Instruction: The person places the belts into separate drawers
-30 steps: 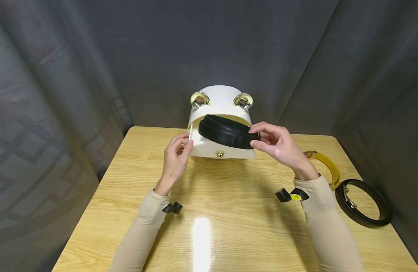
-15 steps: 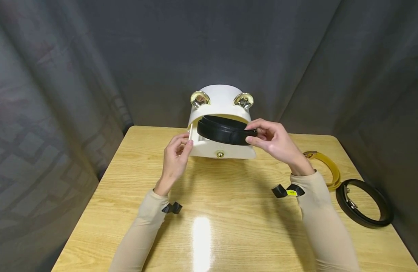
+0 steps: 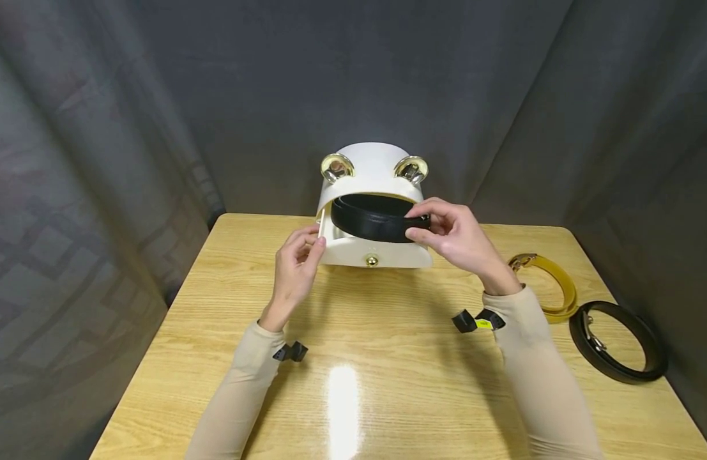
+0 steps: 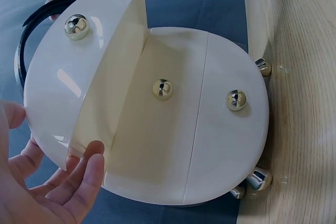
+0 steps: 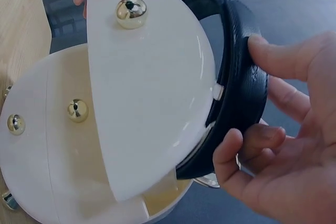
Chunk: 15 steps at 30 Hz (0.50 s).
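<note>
A white rounded box (image 3: 373,160) with gold knobs stands at the table's back; its top drawer (image 3: 344,253) is tipped forward. My left hand (image 3: 296,265) holds the drawer front's left edge between thumb and fingers, and in the left wrist view its fingertips (image 4: 93,163) curl at the panel's corner. Between thumb and fingers, my right hand (image 3: 453,239) pinches the right end of a coiled black belt (image 3: 367,222). The coil sits in the opening above the drawer, partly behind the front panel (image 5: 152,77) in the right wrist view.
A coiled yellow belt (image 3: 560,278) and a second dark belt (image 3: 612,370) with a silver buckle lie on the wooden table (image 3: 387,358) at right. Two gold round pieces (image 3: 337,167) stick up from the box top. Grey curtains (image 3: 353,76) hang behind and at both sides.
My right hand has moved left and slightly up, carrying the black belt further into the opening; the coil now lies more level. My left hand has stayed on the drawer edge.
</note>
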### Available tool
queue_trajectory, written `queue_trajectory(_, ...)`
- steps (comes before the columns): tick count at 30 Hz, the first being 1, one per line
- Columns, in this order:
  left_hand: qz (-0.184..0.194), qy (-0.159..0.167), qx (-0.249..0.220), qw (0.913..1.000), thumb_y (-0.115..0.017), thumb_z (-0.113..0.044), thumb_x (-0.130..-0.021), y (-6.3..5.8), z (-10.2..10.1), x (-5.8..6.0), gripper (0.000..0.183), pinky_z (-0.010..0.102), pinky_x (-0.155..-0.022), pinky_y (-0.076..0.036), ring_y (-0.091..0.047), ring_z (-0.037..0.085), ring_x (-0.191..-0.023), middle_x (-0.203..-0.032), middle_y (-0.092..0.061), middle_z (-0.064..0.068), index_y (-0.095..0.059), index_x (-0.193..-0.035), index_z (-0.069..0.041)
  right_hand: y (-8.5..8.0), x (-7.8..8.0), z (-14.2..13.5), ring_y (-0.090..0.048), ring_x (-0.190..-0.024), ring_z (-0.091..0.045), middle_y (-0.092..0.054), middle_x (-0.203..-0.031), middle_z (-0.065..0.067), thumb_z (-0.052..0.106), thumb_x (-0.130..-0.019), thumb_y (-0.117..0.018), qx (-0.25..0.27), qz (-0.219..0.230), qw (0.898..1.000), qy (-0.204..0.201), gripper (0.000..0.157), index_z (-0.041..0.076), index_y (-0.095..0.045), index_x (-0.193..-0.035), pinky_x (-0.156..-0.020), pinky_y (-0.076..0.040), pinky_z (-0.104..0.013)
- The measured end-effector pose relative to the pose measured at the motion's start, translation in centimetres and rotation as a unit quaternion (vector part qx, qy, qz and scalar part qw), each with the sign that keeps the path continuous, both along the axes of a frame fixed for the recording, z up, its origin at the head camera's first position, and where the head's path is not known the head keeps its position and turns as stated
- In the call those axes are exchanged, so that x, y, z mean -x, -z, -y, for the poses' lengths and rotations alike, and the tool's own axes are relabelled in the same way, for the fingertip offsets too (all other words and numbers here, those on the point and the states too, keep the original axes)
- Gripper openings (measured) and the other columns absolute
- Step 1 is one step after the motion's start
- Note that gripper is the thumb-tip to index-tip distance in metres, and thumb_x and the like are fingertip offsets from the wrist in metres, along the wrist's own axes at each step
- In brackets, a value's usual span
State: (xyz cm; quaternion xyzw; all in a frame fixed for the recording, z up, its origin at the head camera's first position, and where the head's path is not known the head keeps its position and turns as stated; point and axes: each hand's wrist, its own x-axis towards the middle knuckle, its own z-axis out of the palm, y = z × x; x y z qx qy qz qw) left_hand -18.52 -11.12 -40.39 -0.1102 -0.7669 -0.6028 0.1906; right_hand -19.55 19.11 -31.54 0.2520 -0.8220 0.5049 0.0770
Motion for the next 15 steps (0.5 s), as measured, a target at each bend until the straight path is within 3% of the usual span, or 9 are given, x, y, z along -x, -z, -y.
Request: queue_trajectory(15, -0.003, -0.005, 0.006, 1.0, -0.066, -0.02, -0.103, -0.2, 0.0, 0.2, 0.028, 0.016, -0.079, -0.057, -0.076, 0.039, -0.089, -0.132, -0.069, 0.017, -0.071, -0.091, 0.005, 0.2, 0.2, 1.4, -0.034, -0.057, -0.012, -0.066, -0.1, -0.001, 0.005, -0.092, -0.083, 0.011, -0.008, 0.999, 0.038, 0.02, 0.003, -0.079, -0.111, -0.055, -0.032, -0.023)
